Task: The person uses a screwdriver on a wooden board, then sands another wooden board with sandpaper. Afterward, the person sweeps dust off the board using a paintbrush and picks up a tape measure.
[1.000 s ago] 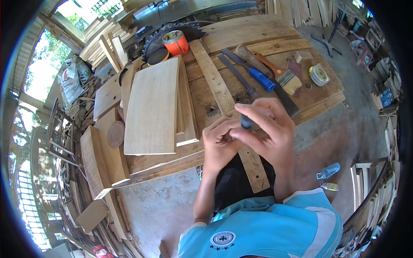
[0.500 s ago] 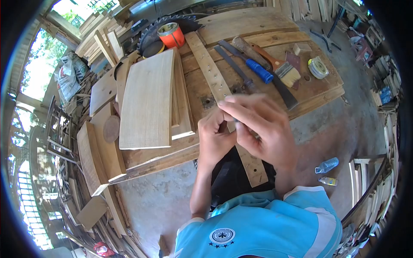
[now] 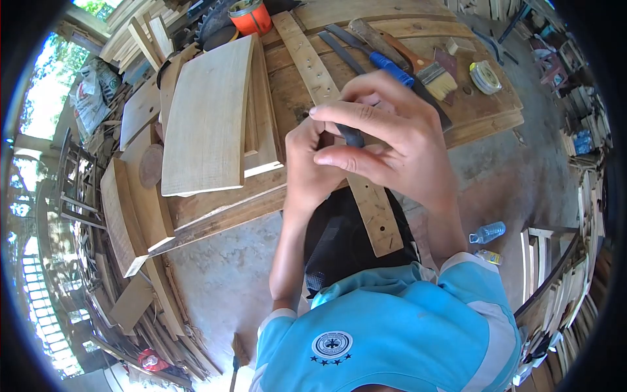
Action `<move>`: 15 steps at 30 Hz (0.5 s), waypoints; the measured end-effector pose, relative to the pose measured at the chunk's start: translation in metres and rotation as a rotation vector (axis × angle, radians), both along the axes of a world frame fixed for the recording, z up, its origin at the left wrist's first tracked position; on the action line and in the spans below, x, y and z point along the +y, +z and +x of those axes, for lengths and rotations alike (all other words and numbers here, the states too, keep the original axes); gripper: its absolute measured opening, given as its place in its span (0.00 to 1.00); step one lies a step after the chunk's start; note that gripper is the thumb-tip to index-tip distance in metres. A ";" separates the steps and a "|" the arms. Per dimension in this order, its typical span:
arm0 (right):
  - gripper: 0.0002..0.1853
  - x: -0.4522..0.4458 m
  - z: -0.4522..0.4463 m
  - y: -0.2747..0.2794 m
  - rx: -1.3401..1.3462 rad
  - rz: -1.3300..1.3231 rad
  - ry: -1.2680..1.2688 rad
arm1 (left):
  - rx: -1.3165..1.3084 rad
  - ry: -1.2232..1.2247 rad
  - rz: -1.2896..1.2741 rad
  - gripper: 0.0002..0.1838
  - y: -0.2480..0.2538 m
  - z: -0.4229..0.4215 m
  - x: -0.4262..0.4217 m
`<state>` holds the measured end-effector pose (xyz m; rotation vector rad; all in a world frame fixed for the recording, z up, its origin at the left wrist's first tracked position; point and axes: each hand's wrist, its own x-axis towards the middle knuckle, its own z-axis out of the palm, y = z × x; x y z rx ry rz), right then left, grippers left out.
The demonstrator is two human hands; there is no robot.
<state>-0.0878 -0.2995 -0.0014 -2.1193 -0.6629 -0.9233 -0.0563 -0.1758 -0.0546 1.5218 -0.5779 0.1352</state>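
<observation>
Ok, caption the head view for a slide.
Left hand and right hand around a dark object, over a wooden strip.

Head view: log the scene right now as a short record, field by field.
Left hand: beside a dark object, grip unclear
Right hand: thumb and forefinger apart, near that object
Wooden strip: has holes, extends past the near edge of the table
Right of strip: blue-handled tool, brush
Left of strip: pale board, orange can
Floor: bottle

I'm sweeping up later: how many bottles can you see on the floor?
2: a clear bluish bottle at the right, and a yellow-labelled bottle just below it in the picture. Others may be hidden in the clutter.
</observation>
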 end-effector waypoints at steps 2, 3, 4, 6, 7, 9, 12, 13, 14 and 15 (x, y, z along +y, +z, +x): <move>0.17 -0.002 0.003 0.000 -0.086 -0.016 -0.023 | -0.110 0.024 0.109 0.11 -0.008 0.008 -0.004; 0.18 -0.005 0.004 0.000 -0.062 -0.002 -0.014 | -0.120 -0.001 0.084 0.10 -0.009 0.009 -0.008; 0.19 -0.008 0.004 0.001 -0.038 0.011 -0.006 | -0.128 -0.027 0.058 0.10 -0.009 0.010 -0.011; 0.19 -0.010 0.001 0.004 0.043 0.050 0.003 | -0.061 -0.083 0.134 0.11 -0.008 0.009 0.001; 0.18 -0.011 0.000 0.004 0.090 0.094 0.041 | 0.018 -0.213 0.078 0.11 -0.013 0.012 0.005; 0.17 -0.012 -0.001 0.001 0.096 0.072 0.070 | 0.131 -0.268 0.085 0.13 -0.016 0.013 0.010; 0.18 -0.015 0.001 0.003 -0.006 -0.077 0.026 | -0.157 -0.020 0.128 0.13 -0.010 0.009 -0.002; 0.20 -0.013 -0.001 0.005 0.020 -0.065 -0.009 | -0.228 0.007 0.191 0.15 -0.010 0.008 -0.007; 0.20 -0.012 -0.003 0.005 0.015 -0.064 -0.003 | -0.231 0.014 0.193 0.15 -0.011 0.007 -0.009; 0.19 -0.011 -0.003 0.005 0.010 -0.046 -0.001 | -0.278 -0.025 0.149 0.15 -0.012 0.007 -0.011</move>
